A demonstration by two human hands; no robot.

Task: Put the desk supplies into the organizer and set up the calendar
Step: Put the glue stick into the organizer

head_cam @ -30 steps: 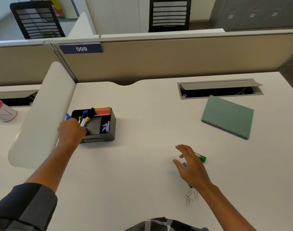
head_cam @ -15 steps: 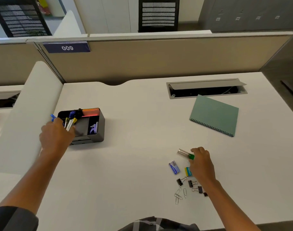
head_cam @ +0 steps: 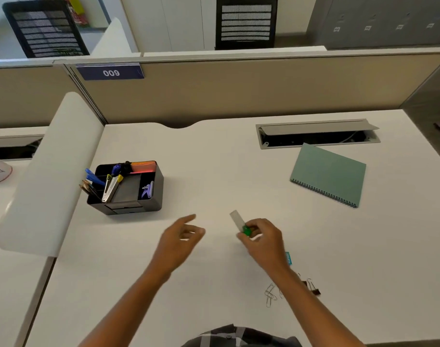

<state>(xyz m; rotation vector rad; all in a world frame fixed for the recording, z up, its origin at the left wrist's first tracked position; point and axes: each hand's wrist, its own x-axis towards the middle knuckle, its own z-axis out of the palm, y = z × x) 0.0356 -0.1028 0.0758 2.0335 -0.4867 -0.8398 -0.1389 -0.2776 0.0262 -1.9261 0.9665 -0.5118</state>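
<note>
withdrawn from the black organizer at far left, left hand now mid-surface, fingers loose and holding nothing. lifted off the surface since before: green-capped clear tube, pinched in right hand. probably headed for the organizer next, across bare room. paper clips and binder clip near front edge; green calendar flat at far right.
</note>
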